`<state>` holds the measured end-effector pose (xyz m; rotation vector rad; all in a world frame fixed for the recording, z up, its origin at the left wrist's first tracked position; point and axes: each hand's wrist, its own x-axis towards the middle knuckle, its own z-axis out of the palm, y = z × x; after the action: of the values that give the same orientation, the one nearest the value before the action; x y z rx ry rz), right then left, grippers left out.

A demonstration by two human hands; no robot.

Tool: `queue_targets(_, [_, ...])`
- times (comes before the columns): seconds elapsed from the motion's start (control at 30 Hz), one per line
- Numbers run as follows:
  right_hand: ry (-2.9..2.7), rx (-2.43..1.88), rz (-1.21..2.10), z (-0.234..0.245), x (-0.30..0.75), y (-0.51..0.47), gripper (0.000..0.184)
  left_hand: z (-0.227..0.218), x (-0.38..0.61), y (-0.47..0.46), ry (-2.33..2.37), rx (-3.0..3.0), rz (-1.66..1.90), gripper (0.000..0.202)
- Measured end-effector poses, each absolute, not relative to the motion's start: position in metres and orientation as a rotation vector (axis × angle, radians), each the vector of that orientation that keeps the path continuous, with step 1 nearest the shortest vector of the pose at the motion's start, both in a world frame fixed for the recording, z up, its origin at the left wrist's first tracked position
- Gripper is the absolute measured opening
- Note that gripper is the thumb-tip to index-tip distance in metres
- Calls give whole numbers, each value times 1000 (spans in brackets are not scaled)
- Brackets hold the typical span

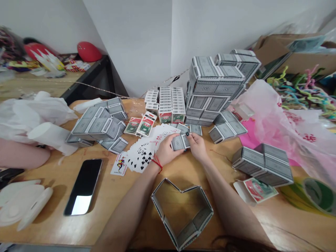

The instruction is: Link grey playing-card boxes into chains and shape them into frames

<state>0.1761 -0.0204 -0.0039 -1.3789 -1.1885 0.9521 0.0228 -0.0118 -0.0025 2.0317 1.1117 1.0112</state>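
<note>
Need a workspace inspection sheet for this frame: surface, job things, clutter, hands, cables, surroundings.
Surface: wooden table, crowded with cards.
Job's things: folded card piece held in both hands; heart frame of cards standing nearer the person; fanned cards face up by the left hand.
Clutter: phone, joker, card blocks stacked at the back, card boxes, pink bag, white bags.
Hands: left hand and right hand both grip the card piece.
Cables: thin cord across the back left; type unclear.
Surroundings: wall corner, cardboard box, pipe cleaners, another person's arm at left.
</note>
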Motion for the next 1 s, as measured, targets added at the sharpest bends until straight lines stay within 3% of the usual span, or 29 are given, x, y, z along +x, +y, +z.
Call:
queue_targets(0.3, [-1148,-1404,1036,-3,168,-26,42,-3,25,-10,954,1488,1009,55])
queue_targets(0.57, [-1201,-1839,17,-13,190,-20,28,-12,28,-7,1050,1360,1142,41])
queue_targets(0.73, [-1337,-1935,21,-23,194,-15,36,-15,28,-6,1101,1392,1204,40])
queue_targets(1.0, [-1346,-1889,90,-26,198,-11,12,-14,27,-8,1083,1458,1169,40])
